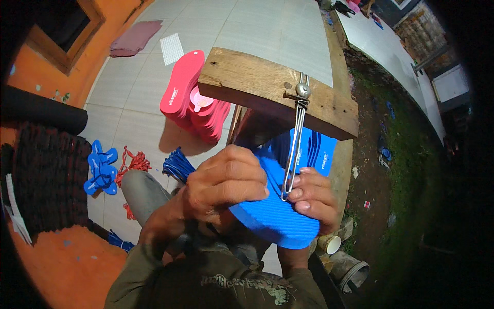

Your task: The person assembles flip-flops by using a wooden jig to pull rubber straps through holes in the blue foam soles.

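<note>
A blue sandal sole (275,226) with a ribbed face is tilted in front of me, between my hands. My left hand (221,183) is closed in a fist at the sole's left edge; what lies inside the curled fingers is hidden. On the other side, my right hand (315,198) grips the sole's right edge, fingertips on its ribbed face. A long metal wire hook (294,149) comes down from a wooden beam (257,82), where a bolt fixes it. Its looped end meets the sole beside my right fingertips.
Blue soles (324,152) rest beneath the beam. Left of it stands a stack of pink soles (177,90) with a pink round object (200,99) on it. Blue straps (177,165), red straps (136,162) and small blue sandal pieces (101,170) lie on the tiles. Buckets (350,270) stand at lower right.
</note>
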A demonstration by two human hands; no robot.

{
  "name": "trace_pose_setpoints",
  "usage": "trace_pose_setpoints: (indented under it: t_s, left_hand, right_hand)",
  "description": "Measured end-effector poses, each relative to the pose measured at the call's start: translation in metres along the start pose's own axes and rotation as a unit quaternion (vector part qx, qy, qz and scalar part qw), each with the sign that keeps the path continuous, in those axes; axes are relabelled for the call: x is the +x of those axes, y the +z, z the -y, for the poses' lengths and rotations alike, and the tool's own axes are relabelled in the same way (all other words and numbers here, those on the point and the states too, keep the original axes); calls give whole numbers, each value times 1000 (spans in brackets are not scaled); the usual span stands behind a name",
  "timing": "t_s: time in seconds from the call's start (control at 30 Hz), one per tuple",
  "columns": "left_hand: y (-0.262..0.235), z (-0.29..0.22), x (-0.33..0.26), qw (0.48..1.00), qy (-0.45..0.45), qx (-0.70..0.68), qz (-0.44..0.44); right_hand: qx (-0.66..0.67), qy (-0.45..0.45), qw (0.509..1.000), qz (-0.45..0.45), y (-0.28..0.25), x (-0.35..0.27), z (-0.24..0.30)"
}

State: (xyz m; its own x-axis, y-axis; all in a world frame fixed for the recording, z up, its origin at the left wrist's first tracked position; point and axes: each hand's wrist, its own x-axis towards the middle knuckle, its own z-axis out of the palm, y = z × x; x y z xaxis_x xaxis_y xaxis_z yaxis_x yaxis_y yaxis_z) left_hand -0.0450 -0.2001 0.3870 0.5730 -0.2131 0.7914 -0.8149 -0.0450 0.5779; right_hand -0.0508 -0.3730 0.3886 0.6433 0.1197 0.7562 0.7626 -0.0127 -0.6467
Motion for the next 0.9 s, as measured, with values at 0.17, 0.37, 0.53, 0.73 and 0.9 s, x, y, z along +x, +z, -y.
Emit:
trace_pose_setpoints:
  t_s: [0.17, 0.37, 0.53, 0.73, 0.9]
  left_hand:
    - [6, -28, 25, 976, -89, 196, -44]
    - [12, -46, 26, 942, -318, -38, -105]
    - [2, -31, 21, 975, -169, 124, -67]
    - [22, 39, 51, 881, -50, 414, -222]
    - [16, 36, 37, 884, -60, 394, -243]
  right_hand:
    - [-134, 51, 984, -105, -9, 9, 11]
    - [6, 225, 974, 17, -8, 25, 25]
    - [-104, 90, 989, 50, -8, 31, 17]
    - [-300, 8, 937, -178, 12, 52, -36]
    - [237, 327, 915, -22, 2, 17, 15]
